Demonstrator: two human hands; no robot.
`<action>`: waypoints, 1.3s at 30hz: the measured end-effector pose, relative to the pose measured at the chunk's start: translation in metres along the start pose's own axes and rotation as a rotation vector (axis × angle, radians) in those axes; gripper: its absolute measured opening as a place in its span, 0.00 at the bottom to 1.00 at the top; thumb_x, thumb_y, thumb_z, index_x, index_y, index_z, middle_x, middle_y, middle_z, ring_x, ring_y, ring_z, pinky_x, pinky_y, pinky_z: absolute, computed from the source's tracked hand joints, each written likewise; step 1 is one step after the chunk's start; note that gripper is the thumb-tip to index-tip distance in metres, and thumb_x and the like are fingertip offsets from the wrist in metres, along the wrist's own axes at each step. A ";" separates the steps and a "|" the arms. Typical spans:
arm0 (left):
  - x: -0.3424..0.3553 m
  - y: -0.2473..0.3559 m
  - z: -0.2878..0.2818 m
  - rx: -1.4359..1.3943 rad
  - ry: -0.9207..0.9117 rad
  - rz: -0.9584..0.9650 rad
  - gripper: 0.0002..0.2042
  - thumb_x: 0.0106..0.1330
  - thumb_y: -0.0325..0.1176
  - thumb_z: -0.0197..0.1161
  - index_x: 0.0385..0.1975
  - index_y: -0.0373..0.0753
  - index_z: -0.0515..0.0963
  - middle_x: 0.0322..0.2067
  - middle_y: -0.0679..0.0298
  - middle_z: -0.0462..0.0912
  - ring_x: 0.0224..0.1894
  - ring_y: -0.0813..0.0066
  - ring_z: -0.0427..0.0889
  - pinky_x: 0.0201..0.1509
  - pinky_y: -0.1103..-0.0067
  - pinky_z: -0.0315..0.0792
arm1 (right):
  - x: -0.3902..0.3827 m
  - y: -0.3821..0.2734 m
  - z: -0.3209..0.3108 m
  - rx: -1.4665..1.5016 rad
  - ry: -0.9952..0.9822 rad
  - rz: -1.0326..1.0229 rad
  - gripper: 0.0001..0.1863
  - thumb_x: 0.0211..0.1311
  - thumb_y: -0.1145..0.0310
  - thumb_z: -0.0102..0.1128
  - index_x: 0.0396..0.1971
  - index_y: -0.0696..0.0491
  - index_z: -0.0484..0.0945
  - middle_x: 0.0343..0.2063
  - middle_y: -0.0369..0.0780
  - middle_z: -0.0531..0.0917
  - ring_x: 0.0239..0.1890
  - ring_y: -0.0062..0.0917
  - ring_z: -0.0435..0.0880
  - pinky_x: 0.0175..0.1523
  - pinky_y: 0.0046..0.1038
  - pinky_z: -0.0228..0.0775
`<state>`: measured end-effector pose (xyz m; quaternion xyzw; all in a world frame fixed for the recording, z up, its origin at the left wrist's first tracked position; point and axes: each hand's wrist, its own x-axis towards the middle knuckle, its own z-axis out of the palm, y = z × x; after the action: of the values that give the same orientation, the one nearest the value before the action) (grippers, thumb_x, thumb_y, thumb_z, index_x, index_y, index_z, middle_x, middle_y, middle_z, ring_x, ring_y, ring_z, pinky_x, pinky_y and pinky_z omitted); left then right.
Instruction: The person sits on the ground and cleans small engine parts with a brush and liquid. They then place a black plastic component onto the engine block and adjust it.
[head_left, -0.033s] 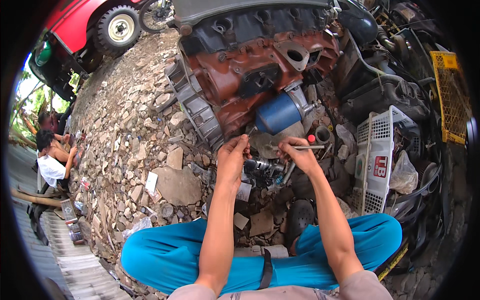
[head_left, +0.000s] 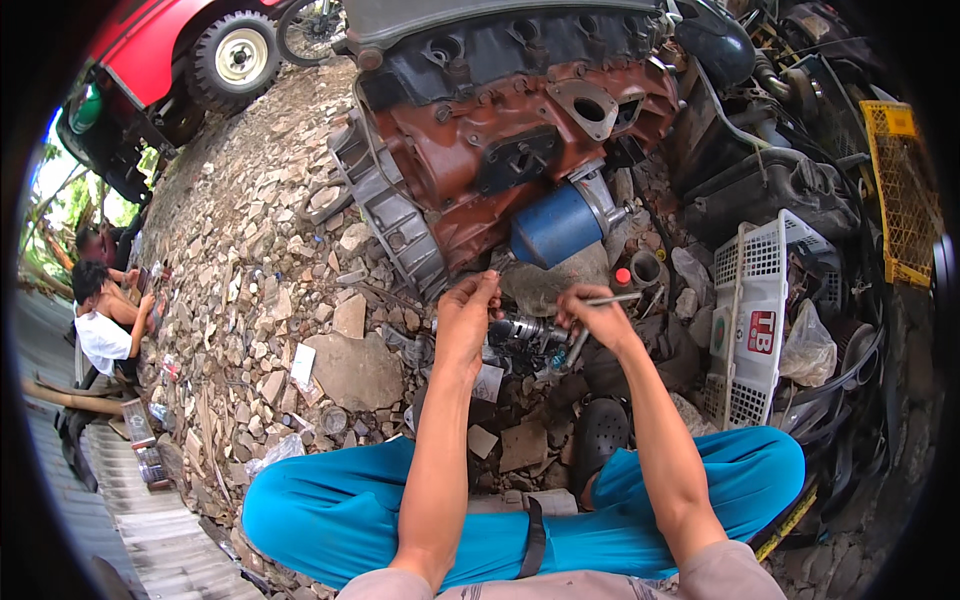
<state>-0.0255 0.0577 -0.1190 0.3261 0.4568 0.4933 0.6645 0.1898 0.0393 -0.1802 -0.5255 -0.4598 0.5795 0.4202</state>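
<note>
Rubble ground, hands (head_left: 530, 320) around small dark metal part (head_left: 525, 328) (greasy).

Daylight, bright and diffuse, fills the scene; shadows are soft and short. The sky patch (head_left: 52, 170) at the left rim is overexposed. Deep shade lies among the parts at right, beside the white basket (head_left: 752, 330). Fisheye distortion bends edges toward a black circular vignette. The centre is sharp; the rim is softer, with slight colour fringing.
</note>
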 end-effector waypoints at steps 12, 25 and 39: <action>0.006 -0.077 -0.001 0.228 -0.080 -0.348 0.08 0.68 0.37 0.55 0.36 0.40 0.76 0.28 0.72 0.75 0.31 0.83 0.75 0.34 0.81 0.70 | -0.036 0.143 0.019 0.227 0.101 0.848 0.16 0.61 0.63 0.60 0.40 0.60 0.77 0.30 0.44 0.85 0.27 0.24 0.83 0.27 0.23 0.75; 0.006 -0.075 0.003 0.032 -0.139 -0.411 0.08 0.68 0.38 0.54 0.36 0.40 0.73 0.28 0.68 0.77 0.32 0.78 0.77 0.37 0.79 0.71 | 0.034 0.117 -0.086 0.631 0.692 0.702 0.41 0.60 0.32 0.36 0.47 0.60 0.71 0.31 0.45 0.81 0.30 0.31 0.80 0.25 0.30 0.71; 0.013 -0.091 0.021 0.279 -0.283 -0.327 0.15 0.71 0.43 0.45 0.28 0.39 0.70 0.23 0.68 0.74 0.25 0.79 0.73 0.30 0.80 0.67 | 0.061 0.117 -0.119 1.405 0.562 0.795 0.30 0.53 0.45 0.58 0.39 0.61 0.75 0.32 0.49 0.79 0.33 0.37 0.82 0.30 0.27 0.84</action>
<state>0.0282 0.0426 -0.1955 0.4025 0.4696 0.2610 0.7412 0.3016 0.0832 -0.3107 -0.3895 0.3462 0.6825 0.5125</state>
